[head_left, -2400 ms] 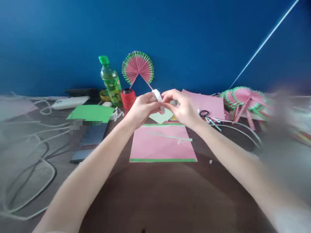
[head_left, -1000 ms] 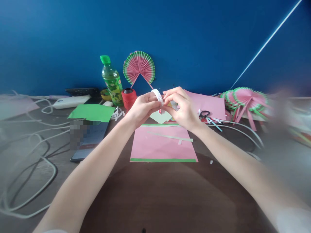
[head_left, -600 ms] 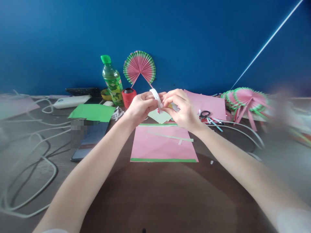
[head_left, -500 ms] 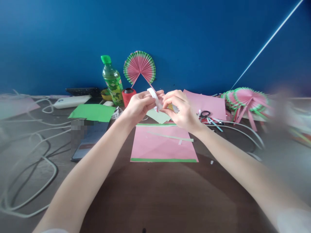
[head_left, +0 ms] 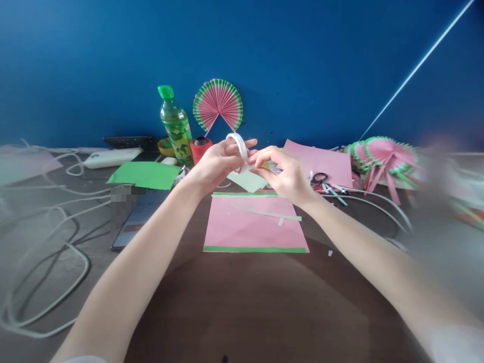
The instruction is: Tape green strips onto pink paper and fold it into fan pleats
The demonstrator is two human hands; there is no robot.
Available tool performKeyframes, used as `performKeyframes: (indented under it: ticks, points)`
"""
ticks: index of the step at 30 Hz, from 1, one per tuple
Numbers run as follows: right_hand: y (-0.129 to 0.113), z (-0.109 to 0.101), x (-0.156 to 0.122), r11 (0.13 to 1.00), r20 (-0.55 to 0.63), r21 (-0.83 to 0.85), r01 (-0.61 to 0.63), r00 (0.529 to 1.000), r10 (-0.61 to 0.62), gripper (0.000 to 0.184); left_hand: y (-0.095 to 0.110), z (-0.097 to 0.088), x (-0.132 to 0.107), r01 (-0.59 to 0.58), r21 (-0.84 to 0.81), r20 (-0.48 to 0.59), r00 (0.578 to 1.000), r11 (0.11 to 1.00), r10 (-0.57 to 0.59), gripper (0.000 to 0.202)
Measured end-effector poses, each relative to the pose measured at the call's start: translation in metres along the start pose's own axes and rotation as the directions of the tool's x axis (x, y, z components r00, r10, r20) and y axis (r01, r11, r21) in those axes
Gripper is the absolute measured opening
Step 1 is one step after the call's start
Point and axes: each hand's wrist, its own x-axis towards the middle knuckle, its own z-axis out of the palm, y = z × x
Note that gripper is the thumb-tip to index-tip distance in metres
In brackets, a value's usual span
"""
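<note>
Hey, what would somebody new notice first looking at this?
The two hands meeting mid-frame: the left hand holds a white tape roll, and the right hand pinches at its lower edge. Below them a pink sheet lies flat on the table; behind, a pink-and-green paper fan leans against the blue wall, beside a green bottle.

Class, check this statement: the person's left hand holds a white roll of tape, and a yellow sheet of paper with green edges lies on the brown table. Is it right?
No. The head view shows that the sheet of paper with green edges is pink, not yellow. The left hand does hold the white roll of tape, and the sheet lies on the brown table.
</note>
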Motion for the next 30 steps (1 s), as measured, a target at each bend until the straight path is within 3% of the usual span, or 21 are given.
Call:
performKeyframes:
  ticks: [6,11,15,23,30]
  points:
    - [-0.002,0.002,-0.001,0.999,-0.053,0.008,-0.037,0.998,0.038,0.005,-0.004,0.002,0.000,-0.040,0.103,0.005,0.999,0.994,0.040,0.061]
    - [-0.004,0.002,-0.001,0.998,-0.084,0.013,-0.065,0.994,0.066,0.005,-0.006,0.001,-0.002,-0.048,0.204,-0.017,0.998,0.978,0.052,0.055]
    - [-0.005,0.003,-0.001,0.999,-0.112,0.015,-0.044,0.993,0.045,0.005,-0.011,0.000,-0.001,-0.058,0.163,-0.001,0.998,0.985,0.059,0.050]
    - [-0.007,0.007,-0.002,0.999,-0.168,-0.013,-0.039,0.985,0.037,0.003,-0.010,0.006,-0.002,-0.090,0.191,-0.061,0.993,0.978,0.103,0.058]
    - [-0.006,0.012,-0.004,0.995,-0.193,0.097,-0.023,0.980,0.042,0.009,-0.011,0.011,-0.003,-0.171,0.194,-0.080,0.979,0.966,0.189,0.050]
